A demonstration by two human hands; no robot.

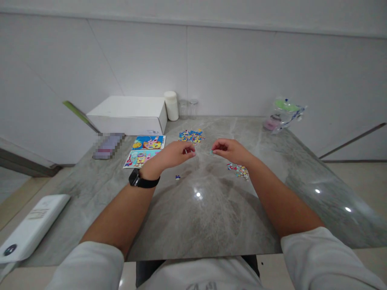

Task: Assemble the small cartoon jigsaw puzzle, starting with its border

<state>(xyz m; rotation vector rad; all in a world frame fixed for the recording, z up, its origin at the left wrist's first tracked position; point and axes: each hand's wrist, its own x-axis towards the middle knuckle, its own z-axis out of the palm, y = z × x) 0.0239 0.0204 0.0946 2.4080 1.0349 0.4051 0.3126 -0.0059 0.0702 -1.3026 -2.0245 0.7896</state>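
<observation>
Two clear jars [193, 108] beside white bottle [171, 106], contents can't be told. White box [127, 108] closed. Clear bag [276, 117] holds green item [286, 106], pink item [270, 124]. Blue-yellow pile [191, 137] on table [196, 229], just beyond hands. Left hand [173, 154] narrow, grip unclear; right hand [230, 150] pinching small teal piece [211, 152].

A white box [127, 106] lies on the grey table [196, 229], near the pale wall [236, 72]. To the right of the box stand a white bottle [171, 106], just beside it, and then two clear jars [193, 109]. Much farther right of the box sits a clear plastic bag [282, 117] showing green and pink. Near the box's front left lies a blurred flat object [109, 146]; well in front of the box, farther left, lies a white slab [34, 227].
</observation>
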